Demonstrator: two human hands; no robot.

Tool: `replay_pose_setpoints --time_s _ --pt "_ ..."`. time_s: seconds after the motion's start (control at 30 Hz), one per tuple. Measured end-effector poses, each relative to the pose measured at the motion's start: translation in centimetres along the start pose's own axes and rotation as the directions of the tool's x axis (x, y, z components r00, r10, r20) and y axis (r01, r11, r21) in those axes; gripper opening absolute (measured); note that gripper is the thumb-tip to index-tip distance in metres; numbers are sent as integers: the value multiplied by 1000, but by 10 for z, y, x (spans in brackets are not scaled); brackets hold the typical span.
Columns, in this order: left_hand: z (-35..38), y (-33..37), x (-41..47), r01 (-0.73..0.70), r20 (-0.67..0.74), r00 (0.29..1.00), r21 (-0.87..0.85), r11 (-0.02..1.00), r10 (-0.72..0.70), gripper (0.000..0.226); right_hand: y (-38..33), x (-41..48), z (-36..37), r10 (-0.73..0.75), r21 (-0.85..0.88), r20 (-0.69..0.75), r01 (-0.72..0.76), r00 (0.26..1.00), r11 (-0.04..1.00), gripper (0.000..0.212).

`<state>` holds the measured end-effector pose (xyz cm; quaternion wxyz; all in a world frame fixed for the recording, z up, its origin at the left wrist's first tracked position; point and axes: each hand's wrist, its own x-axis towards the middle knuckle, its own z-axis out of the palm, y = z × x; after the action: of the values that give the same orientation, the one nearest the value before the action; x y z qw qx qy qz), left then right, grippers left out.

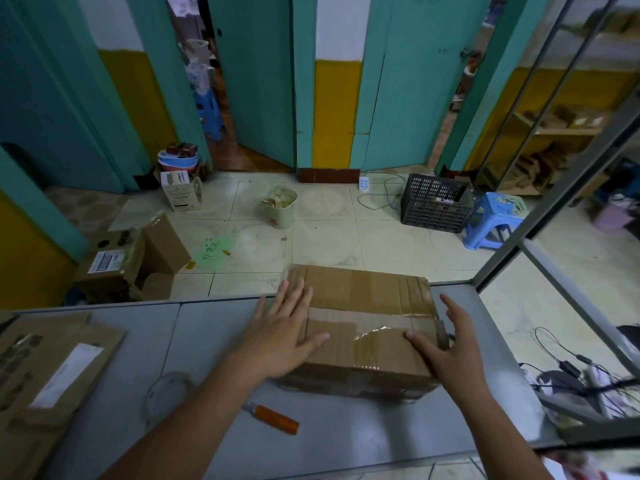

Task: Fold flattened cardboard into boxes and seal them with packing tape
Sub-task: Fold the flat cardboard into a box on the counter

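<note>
A closed brown cardboard box [367,306] sits on the grey table [214,323], its top flaps joined by a strip of clear tape [377,336]. My left hand [280,334] lies flat on the box's left end, fingers straight and spread. My right hand [446,348] is at the box's right front corner, fingers straight, thumb on the top; whether the palm touches the box is unclear. A roll of clear packing tape [166,396] lies on the table, left of my left forearm.
An orange-handled cutter [273,417] lies on the table between my forearms. Flattened cardboard [45,368] is stacked at the table's left end. Beyond the table, the tiled floor holds an open box [128,265], a green bin [280,206], a black crate [436,202] and a blue stool [495,216].
</note>
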<state>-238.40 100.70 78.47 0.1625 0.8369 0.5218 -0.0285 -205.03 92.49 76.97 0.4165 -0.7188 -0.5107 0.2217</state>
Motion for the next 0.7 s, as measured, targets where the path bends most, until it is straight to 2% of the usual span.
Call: replay_pose_setpoints --time_s 0.07,0.1,0.2,0.37,0.5,0.7 --pt "4 8 0 41 -13 999 -18 999 -41 95 -3 2 0 -149 -120 58 155 987 981 79" --pt "5 10 0 55 -22 998 -36 998 -55 91 -5 4 1 -176 -157 116 193 978 968 70" --pt "6 13 0 53 -44 997 -114 992 -59 87 -8 10 2 -98 -197 233 146 968 969 60" --pt "16 17 -7 16 -74 997 -202 979 -32 88 -10 35 -3 -95 -159 250 137 964 978 48" --pt "22 23 -16 30 -109 993 -207 978 -54 86 -15 50 -7 -96 -192 305 160 947 968 49" --pt "7 11 -18 20 -187 981 -176 984 -53 88 -33 43 2 -90 -422 271 202 959 884 44"
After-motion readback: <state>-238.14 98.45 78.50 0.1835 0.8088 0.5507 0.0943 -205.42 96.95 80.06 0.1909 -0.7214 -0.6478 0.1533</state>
